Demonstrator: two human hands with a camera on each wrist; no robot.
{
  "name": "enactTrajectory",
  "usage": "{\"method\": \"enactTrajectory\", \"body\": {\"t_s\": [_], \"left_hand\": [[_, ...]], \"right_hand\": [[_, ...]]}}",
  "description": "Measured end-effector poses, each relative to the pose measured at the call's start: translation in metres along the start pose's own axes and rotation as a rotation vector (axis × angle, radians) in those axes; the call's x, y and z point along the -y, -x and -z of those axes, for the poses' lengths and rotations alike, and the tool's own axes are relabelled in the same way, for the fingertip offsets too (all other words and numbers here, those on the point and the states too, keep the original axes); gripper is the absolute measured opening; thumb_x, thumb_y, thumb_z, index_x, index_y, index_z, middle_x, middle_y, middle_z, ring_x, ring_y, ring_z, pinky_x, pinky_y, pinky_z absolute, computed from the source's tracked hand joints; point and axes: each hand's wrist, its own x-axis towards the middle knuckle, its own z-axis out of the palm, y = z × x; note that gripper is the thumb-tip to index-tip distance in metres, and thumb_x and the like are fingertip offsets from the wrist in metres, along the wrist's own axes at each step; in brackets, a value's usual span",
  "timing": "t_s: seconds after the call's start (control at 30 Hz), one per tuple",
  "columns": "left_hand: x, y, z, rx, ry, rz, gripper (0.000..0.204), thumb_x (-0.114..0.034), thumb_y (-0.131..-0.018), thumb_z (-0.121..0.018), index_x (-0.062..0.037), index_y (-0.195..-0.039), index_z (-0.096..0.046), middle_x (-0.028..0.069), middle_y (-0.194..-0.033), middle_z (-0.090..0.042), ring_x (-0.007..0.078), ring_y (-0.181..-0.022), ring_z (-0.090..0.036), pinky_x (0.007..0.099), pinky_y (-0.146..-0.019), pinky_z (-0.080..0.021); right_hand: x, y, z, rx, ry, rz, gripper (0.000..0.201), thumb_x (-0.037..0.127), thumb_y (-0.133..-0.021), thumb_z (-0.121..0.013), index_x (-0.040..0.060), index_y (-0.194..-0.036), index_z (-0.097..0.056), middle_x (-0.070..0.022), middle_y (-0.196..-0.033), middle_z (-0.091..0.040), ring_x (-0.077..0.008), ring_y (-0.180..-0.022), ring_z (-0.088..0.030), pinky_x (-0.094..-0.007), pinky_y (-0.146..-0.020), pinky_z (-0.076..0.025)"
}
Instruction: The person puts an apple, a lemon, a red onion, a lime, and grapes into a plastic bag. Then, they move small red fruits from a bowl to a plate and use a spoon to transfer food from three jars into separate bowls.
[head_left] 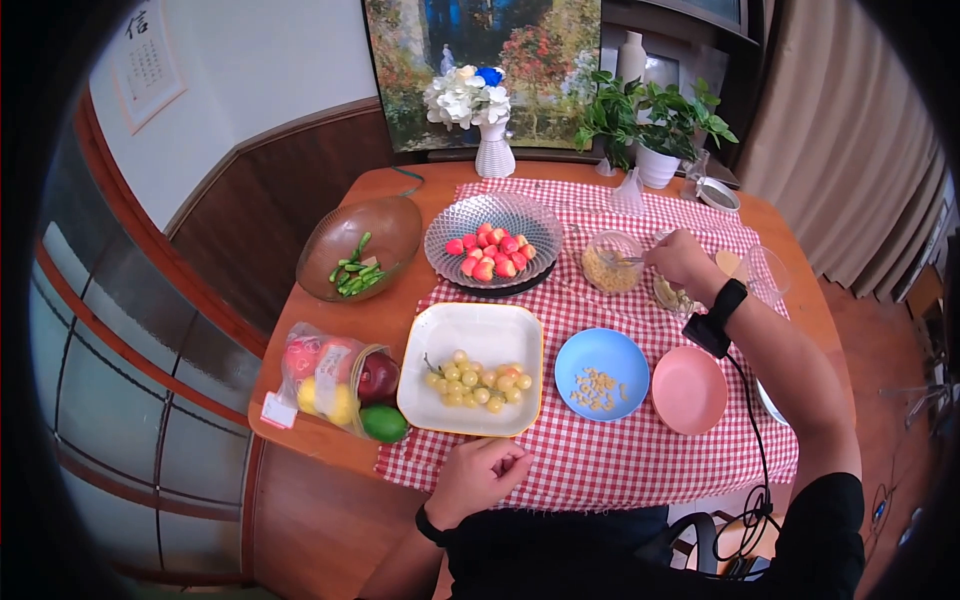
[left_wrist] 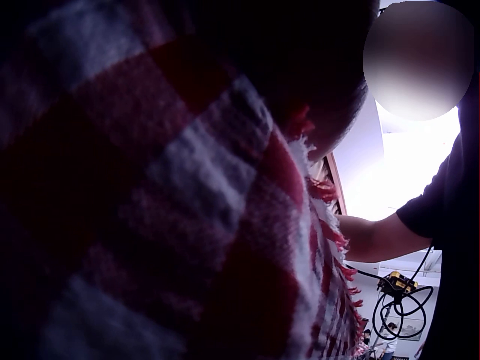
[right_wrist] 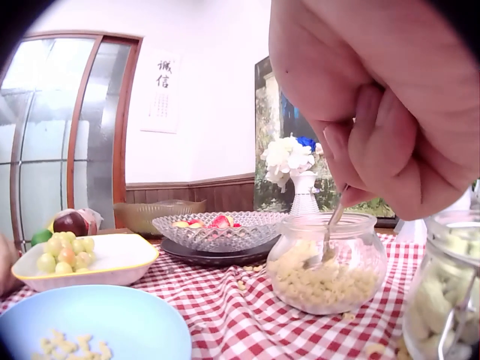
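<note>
My right hand [head_left: 685,262] pinches the metal handle of a fork [right_wrist: 337,212] above a round glass jar [right_wrist: 362,251]. The fork's tines reach down into the jar, at the small pale macaroni [right_wrist: 319,283]. More macaroni pieces [head_left: 596,386] lie on a light blue plate [head_left: 598,347], nearer my body. At the table's front edge my left hand [head_left: 477,478] rests with loosely curled fingers, holding nothing. Just beyond it stands a white tray [head_left: 440,330] with grapes [head_left: 478,382]. The left wrist view shows mostly dark checked cloth [left_wrist: 202,180].
Beside the macaroni jar stands another glass jar [right_wrist: 442,300] with pale contents. A pink plate [head_left: 690,392] sits right of the blue one. Farther back are a glass bowl [head_left: 450,235] of red fruit and a brown bowl [head_left: 325,245] of green peppers. Bagged fruit [head_left: 325,375] lies left.
</note>
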Motion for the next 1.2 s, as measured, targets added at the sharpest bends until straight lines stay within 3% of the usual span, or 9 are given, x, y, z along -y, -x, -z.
{"method": "enactTrajectory", "body": {"t_s": [0.13, 0.2, 0.53, 1.0, 1.07, 1.2], "left_hand": [[-0.001, 0.0, 0.0, 0.003, -0.003, 0.005, 0.016, -0.02, -0.091, -0.079, -0.0065, -0.086, -0.07, 0.005, -0.066, -0.064, 0.0156, -0.054, -0.061, 0.0301, -0.051, -0.047], [-0.001, 0.0, 0.0, 0.005, -0.005, 0.008, 0.016, -0.019, -0.091, -0.079, -0.0066, -0.086, -0.07, 0.0049, -0.067, -0.065, 0.0154, -0.054, -0.061, 0.03, -0.051, -0.047], [-0.001, 0.001, 0.0, -0.001, 0.003, 0.017, 0.016, -0.02, -0.091, -0.079, -0.0068, -0.087, -0.071, 0.0039, -0.067, -0.064, 0.0152, -0.055, -0.06, 0.0308, -0.052, -0.047], [0.0, 0.0, -0.002, 0.0, 0.022, 0.019, 0.015, -0.017, -0.09, -0.08, -0.0058, -0.085, -0.07, 0.0043, -0.065, -0.063, 0.0134, -0.052, -0.059, 0.0295, -0.05, -0.045], [0.0, -0.001, -0.004, -0.036, 0.051, -0.016, 0.016, -0.009, -0.087, -0.082, -0.0021, -0.082, -0.069, 0.0029, -0.062, -0.06, 0.0081, -0.05, -0.053, 0.026, -0.048, -0.04], [-0.001, 0.0, -0.004, -0.03, 0.038, -0.02, 0.016, -0.009, -0.087, -0.082, -0.0021, -0.082, -0.068, 0.0027, -0.062, -0.06, 0.008, -0.05, -0.052, 0.0258, -0.048, -0.04]], "right_hand": [[-0.01, 0.003, -0.002, 0.027, -0.262, -0.089, 0.018, 0.013, -0.092, -0.07, -0.0034, -0.087, -0.067, -0.0065, -0.072, -0.059, -0.0128, -0.053, -0.047, -0.0322, -0.043, -0.032], [-0.015, 0.001, -0.001, 0.162, -0.416, -0.147, 0.016, 0.012, -0.094, -0.068, -0.0012, -0.086, -0.066, -0.0045, -0.071, -0.056, -0.011, -0.052, -0.043, -0.0309, -0.043, -0.029], [-0.016, 0.004, -0.001, 0.109, -0.255, -0.049, 0.017, 0.013, -0.097, -0.065, -0.0004, -0.086, -0.065, -0.0026, -0.071, -0.053, -0.0106, -0.053, -0.043, -0.0302, -0.043, -0.028], [-0.029, 0.032, 0.012, 0.104, -0.505, -0.081, 0.013, 0.012, -0.102, -0.061, 0.0026, -0.093, -0.062, 0.0025, -0.068, -0.048, -0.0062, -0.052, -0.038, -0.0276, -0.045, -0.026], [-0.033, 0.031, 0.013, 0.1, -0.521, -0.065, 0.013, 0.012, -0.102, -0.06, 0.0026, -0.093, -0.061, 0.0029, -0.068, -0.048, -0.006, -0.052, -0.038, -0.0274, -0.045, -0.026], [-0.039, 0.035, 0.017, 0.079, -0.558, -0.043, 0.013, 0.012, -0.102, -0.06, 0.0019, -0.093, -0.062, 0.0041, -0.066, -0.046, -0.0052, -0.05, -0.036, -0.0264, -0.044, -0.025]]}}
